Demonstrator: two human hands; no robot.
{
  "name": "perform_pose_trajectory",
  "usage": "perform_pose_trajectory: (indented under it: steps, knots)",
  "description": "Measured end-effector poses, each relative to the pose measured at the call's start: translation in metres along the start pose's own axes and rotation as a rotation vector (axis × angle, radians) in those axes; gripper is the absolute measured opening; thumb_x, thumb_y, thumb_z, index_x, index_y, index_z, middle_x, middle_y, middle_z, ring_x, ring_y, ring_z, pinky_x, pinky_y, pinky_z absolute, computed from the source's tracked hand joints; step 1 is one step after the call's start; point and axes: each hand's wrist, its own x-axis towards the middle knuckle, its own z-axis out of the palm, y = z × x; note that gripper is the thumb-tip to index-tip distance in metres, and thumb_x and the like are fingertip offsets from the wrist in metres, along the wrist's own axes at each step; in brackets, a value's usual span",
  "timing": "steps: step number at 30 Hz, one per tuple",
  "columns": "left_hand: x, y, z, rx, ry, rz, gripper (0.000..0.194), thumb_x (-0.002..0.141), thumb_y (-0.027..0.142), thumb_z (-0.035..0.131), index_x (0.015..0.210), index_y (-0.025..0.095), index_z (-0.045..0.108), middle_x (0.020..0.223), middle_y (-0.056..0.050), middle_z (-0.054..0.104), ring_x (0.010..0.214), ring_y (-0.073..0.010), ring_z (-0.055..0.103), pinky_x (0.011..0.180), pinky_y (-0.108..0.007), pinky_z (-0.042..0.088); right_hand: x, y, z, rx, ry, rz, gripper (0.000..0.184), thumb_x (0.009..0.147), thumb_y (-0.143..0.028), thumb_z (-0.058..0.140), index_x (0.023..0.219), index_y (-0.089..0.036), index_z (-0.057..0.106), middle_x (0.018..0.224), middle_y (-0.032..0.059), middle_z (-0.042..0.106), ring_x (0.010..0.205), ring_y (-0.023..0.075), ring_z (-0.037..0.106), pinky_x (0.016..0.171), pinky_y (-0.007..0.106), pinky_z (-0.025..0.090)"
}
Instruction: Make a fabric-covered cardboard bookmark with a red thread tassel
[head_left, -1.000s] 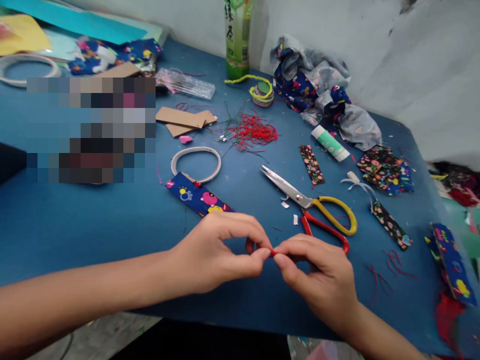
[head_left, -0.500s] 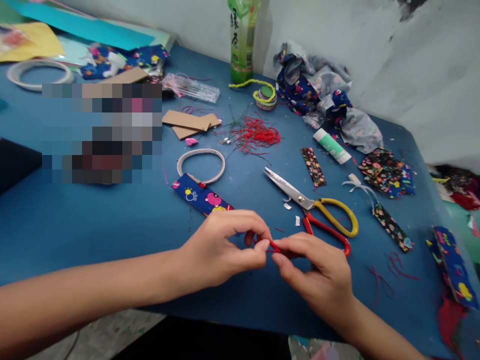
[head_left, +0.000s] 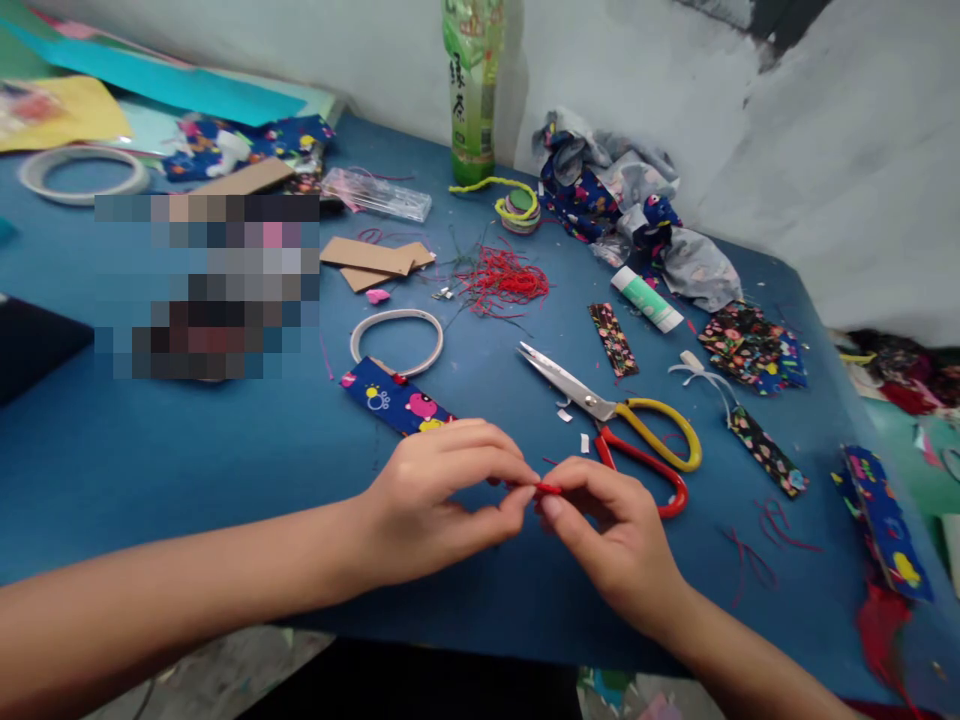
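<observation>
Red cord (head_left: 550,489) lies flatter than before | left hand (head_left: 442,492), right hand (head_left: 622,525): fingertips closed on it | we judge control steady

We note open bench (head_left: 247,450) ahead-left of our left hand (head_left: 450,490); a lane runs between tape ring (head_left: 439,345) and scissors (head_left: 589,400) to red threads (head_left: 508,282). Bottle (head_left: 470,125) and crumpled cloth (head_left: 626,182) block the back.

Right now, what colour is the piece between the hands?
The piece is red, seen best in the head view.
</observation>
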Motion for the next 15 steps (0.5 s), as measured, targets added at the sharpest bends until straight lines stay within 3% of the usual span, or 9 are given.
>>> perform_pose_trajectory:
  steps: [7, 15]
  knots:
    - [0.0016, -0.0006, -0.0010, -0.030, 0.038, -0.048, 0.007, 0.077, 0.009, 0.065, 0.077, 0.015, 0.067, 0.068, -0.003, 0.070, 0.066, -0.0136, 0.068, 0.061, -0.020, 0.056, -0.0010, -0.0012, -0.0046, 0.050, 0.003, 0.009, 0.014, 0.086, -0.024, 0.053, 0.075, -0.018, 0.059, 0.067, -0.0003, 0.057, 0.058, 0.0107, 0.053, 0.053, 0.021, 0.045]
    - [0.0007, 0.0001, -0.0015, -0.117, -0.016, -0.145, 0.007, 0.079, 0.010, 0.063, 0.076, 0.014, 0.067, 0.069, -0.003, 0.069, 0.066, -0.0127, 0.066, 0.061, -0.020, 0.054, -0.0012, -0.0001, -0.0071, 0.058, -0.008, 0.008, 0.015, 0.086, -0.024, 0.052, 0.074, -0.018, 0.058, 0.068, -0.0003, 0.056, 0.058, 0.0108, 0.051, 0.054, 0.023, 0.043]
